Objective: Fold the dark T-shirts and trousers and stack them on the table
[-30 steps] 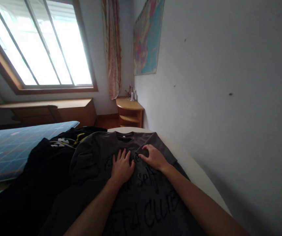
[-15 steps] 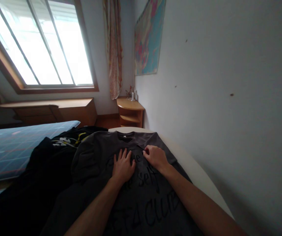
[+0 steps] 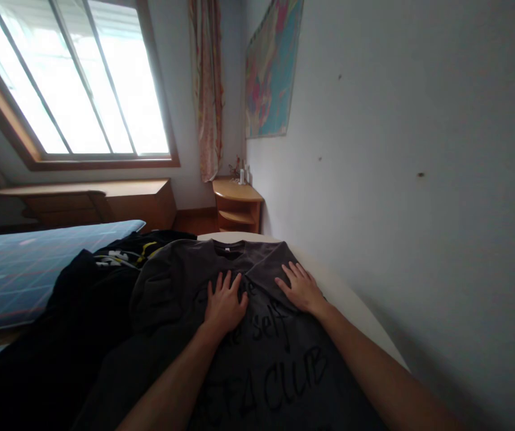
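A dark grey T-shirt [image 3: 257, 359] with black lettering lies spread in front of me, its collar at the far end. My left hand [image 3: 226, 302] rests flat on its chest, over part of the print, fingers spread. On the sleeve side at the right, which is folded inward across the chest, my right hand [image 3: 301, 288] lies open with its fingers apart. Neither hand grips the cloth. Part of the lettering is hidden under my left hand and forearm.
Black clothing [image 3: 91, 299] with white and yellow marks lies to the left, beside a blue checked mattress [image 3: 24, 269]. Under the shirt a pale rounded surface [image 3: 356, 299] shows, close to the white wall [image 3: 419, 251]. A wooden corner shelf [image 3: 238, 190] stands beyond.
My right hand has let go of the shirt's folded sleeve, moved to the right and opened flat on it. The left hand has stayed in place.
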The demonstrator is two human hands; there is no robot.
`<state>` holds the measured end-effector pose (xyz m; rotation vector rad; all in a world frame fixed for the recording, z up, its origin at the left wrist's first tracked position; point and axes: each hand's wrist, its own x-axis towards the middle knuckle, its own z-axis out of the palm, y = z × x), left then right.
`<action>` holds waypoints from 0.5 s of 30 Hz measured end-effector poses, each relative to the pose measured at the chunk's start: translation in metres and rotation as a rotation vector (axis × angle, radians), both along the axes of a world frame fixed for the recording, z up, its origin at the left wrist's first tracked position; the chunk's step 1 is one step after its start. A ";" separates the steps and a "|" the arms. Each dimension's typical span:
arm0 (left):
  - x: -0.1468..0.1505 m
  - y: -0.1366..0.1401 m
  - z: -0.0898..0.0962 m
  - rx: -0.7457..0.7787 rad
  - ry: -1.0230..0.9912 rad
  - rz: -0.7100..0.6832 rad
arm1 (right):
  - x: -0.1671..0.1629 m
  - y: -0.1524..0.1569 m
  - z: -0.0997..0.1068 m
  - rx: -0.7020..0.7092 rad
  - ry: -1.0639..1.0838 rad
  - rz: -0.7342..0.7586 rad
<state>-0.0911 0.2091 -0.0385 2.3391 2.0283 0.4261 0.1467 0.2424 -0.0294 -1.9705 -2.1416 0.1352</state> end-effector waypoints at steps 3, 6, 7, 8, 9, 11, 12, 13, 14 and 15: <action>0.000 0.000 0.000 -0.010 0.006 -0.003 | -0.002 0.003 0.001 -0.061 -0.024 -0.028; 0.000 0.000 0.001 -0.018 0.008 -0.006 | -0.014 0.010 0.006 -0.038 -0.016 -0.066; 0.000 0.000 0.001 -0.020 0.008 -0.008 | -0.019 0.013 0.007 -0.017 -0.012 -0.058; -0.001 0.000 0.001 -0.022 0.009 -0.009 | -0.023 0.015 0.007 -0.007 -0.007 -0.040; -0.001 0.000 0.001 -0.023 0.011 -0.010 | -0.027 0.017 0.007 -0.013 -0.004 -0.018; -0.001 0.000 0.002 -0.023 0.012 -0.009 | -0.033 0.021 0.004 -0.073 -0.006 0.006; -0.002 0.000 0.002 -0.022 0.010 -0.009 | -0.035 0.022 0.003 -0.109 -0.009 0.005; -0.002 0.001 0.002 -0.020 0.008 -0.010 | -0.037 0.023 0.001 -0.135 -0.011 0.001; -0.002 0.000 0.001 -0.016 0.004 -0.011 | -0.037 0.024 0.000 -0.148 -0.012 -0.005; -0.002 0.000 0.000 -0.012 -0.002 -0.012 | -0.037 0.025 -0.001 -0.152 -0.010 -0.011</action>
